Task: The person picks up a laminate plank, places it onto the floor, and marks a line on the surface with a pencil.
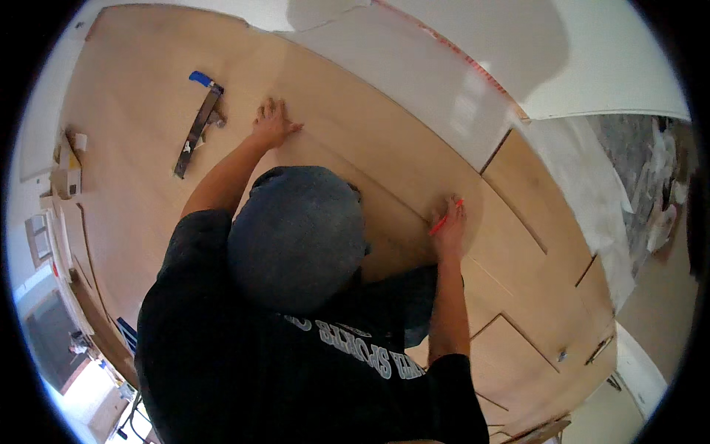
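My own hands are out of view. A person in a grey cap (pixel 294 237) and black T-shirt is bent over light wood-coloured boards (pixel 370 129) in front of me, seen from behind and above. That person's left hand (pixel 274 126) lies on a board with fingers spread. Their right hand (pixel 451 229) holds a red pencil-like marker (pixel 441 220) on the boards, near a long straight line. A long, dark metal bar tool (pixel 196 129) with a blue end (pixel 201 78) lies left of their left hand.
A white sheet (pixel 599 200) borders the boards at right, beside crumpled grey material (pixel 640 170). Cartons (pixel 68 169) and stacked strips line the left edge. A small metal object (pixel 562 355) lies at lower right. A pale surface (pixel 606 59) with a shadow spans the top.
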Demonstrator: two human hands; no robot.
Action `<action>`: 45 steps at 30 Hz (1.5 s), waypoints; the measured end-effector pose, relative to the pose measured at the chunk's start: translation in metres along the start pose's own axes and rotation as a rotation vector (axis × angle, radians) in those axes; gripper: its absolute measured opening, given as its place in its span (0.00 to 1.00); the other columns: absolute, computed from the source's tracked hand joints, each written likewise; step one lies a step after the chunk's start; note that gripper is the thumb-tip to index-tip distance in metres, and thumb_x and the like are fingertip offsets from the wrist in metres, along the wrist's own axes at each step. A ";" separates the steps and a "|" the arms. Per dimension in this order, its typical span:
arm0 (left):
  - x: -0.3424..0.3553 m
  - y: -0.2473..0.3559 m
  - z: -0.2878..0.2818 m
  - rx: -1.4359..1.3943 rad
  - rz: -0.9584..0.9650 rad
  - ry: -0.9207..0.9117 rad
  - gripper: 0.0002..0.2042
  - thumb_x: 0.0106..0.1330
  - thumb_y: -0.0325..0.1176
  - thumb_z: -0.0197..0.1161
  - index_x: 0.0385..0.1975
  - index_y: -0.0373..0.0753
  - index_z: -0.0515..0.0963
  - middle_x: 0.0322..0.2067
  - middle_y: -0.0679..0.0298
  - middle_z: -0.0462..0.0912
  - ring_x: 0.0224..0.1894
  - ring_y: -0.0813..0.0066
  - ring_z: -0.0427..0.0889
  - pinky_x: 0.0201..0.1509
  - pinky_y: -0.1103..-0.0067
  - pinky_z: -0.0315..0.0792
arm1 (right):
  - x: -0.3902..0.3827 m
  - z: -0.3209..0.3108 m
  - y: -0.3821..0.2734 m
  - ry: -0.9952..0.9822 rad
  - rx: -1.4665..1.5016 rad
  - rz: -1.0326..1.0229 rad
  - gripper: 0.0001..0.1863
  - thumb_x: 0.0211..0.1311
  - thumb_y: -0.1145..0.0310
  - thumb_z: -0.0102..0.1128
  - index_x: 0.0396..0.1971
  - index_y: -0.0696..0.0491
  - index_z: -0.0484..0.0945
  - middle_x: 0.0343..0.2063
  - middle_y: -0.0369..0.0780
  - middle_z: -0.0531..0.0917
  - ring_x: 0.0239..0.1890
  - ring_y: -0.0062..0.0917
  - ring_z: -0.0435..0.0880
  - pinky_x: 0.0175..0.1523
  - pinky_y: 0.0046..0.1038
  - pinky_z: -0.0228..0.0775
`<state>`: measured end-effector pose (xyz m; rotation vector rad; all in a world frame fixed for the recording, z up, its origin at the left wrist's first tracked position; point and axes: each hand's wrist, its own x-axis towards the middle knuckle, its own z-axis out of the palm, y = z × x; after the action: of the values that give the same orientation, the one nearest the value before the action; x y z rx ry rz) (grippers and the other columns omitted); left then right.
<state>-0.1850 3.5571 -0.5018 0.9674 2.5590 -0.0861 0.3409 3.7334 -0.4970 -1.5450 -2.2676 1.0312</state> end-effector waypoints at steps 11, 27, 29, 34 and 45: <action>0.097 -0.092 -0.035 -0.178 -0.243 0.096 0.36 0.67 0.61 0.57 0.70 0.50 0.63 0.73 0.54 0.57 0.74 0.45 0.56 0.74 0.50 0.53 | -0.031 -0.009 -0.019 -0.176 -0.713 0.118 0.51 0.57 0.47 0.70 0.75 0.47 0.52 0.76 0.46 0.53 0.76 0.48 0.52 0.74 0.50 0.52; 0.122 -0.124 -0.010 -0.212 -0.276 0.348 0.35 0.63 0.57 0.63 0.65 0.41 0.69 0.66 0.54 0.69 0.70 0.47 0.60 0.73 0.56 0.56 | -0.030 0.001 -0.017 -0.157 -0.701 -0.026 0.49 0.59 0.53 0.70 0.74 0.51 0.54 0.73 0.53 0.57 0.75 0.50 0.56 0.76 0.46 0.52; 0.123 -0.114 -0.020 -0.192 -0.221 0.279 0.34 0.62 0.57 0.64 0.63 0.38 0.71 0.63 0.53 0.72 0.69 0.48 0.61 0.72 0.57 0.56 | -0.028 -0.007 -0.010 -0.163 -0.717 -0.019 0.48 0.58 0.54 0.71 0.75 0.50 0.54 0.73 0.53 0.58 0.75 0.49 0.56 0.75 0.45 0.53; 0.114 -0.081 -0.035 -0.289 -0.222 0.170 0.38 0.57 0.57 0.69 0.61 0.36 0.73 0.59 0.50 0.76 0.66 0.47 0.66 0.72 0.58 0.57 | -0.020 -0.027 0.013 -0.175 -0.726 0.177 0.48 0.58 0.55 0.71 0.76 0.44 0.53 0.74 0.48 0.59 0.74 0.50 0.58 0.73 0.43 0.59; 0.144 -0.007 -0.029 -0.358 0.195 0.143 0.35 0.59 0.49 0.70 0.66 0.45 0.70 0.59 0.52 0.75 0.64 0.46 0.69 0.69 0.55 0.62 | 0.015 -0.088 0.081 -0.146 -0.707 0.187 0.49 0.54 0.74 0.71 0.75 0.47 0.53 0.72 0.53 0.61 0.69 0.49 0.66 0.68 0.40 0.67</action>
<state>-0.2975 3.6473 -0.5324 1.1018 2.4683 0.4943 0.4401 3.8007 -0.4877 -2.0146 -2.8161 0.3784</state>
